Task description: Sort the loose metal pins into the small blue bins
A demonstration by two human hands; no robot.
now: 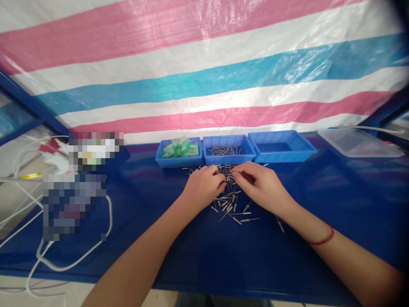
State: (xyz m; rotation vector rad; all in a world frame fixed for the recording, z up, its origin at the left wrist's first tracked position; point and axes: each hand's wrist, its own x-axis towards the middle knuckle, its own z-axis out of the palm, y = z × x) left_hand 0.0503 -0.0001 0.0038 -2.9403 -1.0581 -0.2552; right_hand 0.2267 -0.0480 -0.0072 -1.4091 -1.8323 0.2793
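Observation:
Loose silver pop rivets (228,202) lie in a scattered pile on the blue table. Over the pile's left side, my left hand (204,183) is closed with curled fingers; what they hold, if anything, is hidden. My right hand (260,183) is at the pile's right side, thumb and forefinger pinched together among the rivets. Whatever is between those fingertips is too small to make out. Just behind my hands, a middle blue bin (228,160) contains more rivets. A left blue bin (179,162) holds small green-and-clear plastic packets (181,148).
A right blue bin (284,157) shows a bare bottom. Beyond it lies a translucent plastic lid (361,145). White cables (110,213) loop over the table's left side near blurred items. A striped plastic sheet (204,76) hangs behind the blue table (198,256).

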